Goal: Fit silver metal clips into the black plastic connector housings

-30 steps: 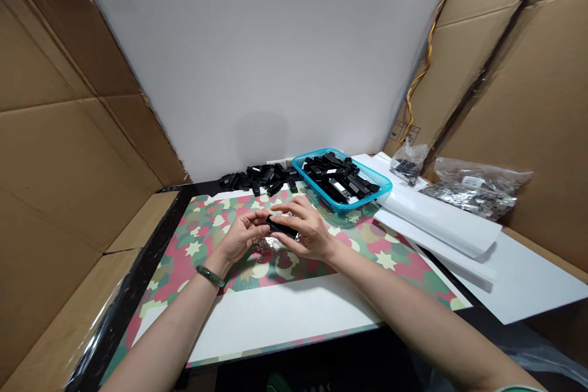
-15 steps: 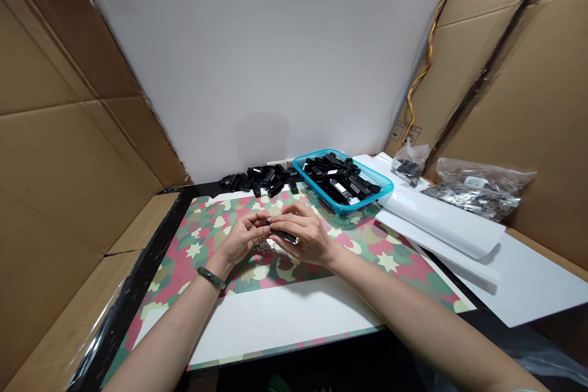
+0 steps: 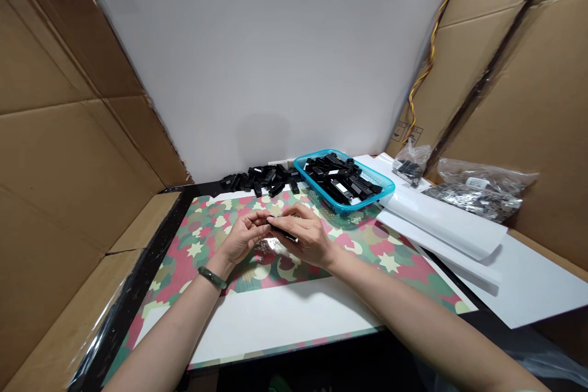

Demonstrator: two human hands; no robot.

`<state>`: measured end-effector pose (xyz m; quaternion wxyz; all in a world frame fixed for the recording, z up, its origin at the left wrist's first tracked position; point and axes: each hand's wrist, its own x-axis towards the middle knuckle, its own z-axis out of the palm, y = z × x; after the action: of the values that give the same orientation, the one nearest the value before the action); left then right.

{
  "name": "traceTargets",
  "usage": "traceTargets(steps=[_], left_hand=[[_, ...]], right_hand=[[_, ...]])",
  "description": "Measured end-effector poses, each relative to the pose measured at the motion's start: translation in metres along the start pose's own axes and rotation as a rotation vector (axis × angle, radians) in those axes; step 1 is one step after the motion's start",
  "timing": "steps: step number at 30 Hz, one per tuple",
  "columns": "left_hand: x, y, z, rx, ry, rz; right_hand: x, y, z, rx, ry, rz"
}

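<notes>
Between both hands is a slim black plastic piece (image 3: 283, 232), long and narrow, partly covered by fingers. My left hand (image 3: 243, 236) pinches its left end with thumb and fingertips; a dark green bangle circles that wrist. My right hand (image 3: 307, 235) is closed over the length of the piece from the right. Under the hands, small shiny metal parts (image 3: 266, 247) lie in a heap on the camouflage-patterned board (image 3: 202, 233), partly hidden by the fingers.
A blue basket (image 3: 342, 209) of black plastic pieces stands behind my hands to the right, beside a loose pile of black pieces (image 3: 264, 179). Farther right are rolled white sheets (image 3: 445, 220) and clear bags of parts (image 3: 478, 193). Cardboard walls (image 3: 68, 153) flank the table.
The black piece has been turned slightly between my fingers, showing a smoother face now. Both hands stay in nearly the same place.
</notes>
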<state>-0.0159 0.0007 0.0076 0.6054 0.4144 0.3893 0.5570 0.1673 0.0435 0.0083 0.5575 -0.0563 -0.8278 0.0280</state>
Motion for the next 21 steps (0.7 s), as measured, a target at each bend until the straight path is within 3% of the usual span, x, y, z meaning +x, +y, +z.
traceTargets(steps=[21], left_hand=[[-0.0013,0.0036,0.0044,-0.061,-0.037,0.022]], right_hand=[[0.0022,-0.0049,-0.0002,-0.043,0.047,-0.033]])
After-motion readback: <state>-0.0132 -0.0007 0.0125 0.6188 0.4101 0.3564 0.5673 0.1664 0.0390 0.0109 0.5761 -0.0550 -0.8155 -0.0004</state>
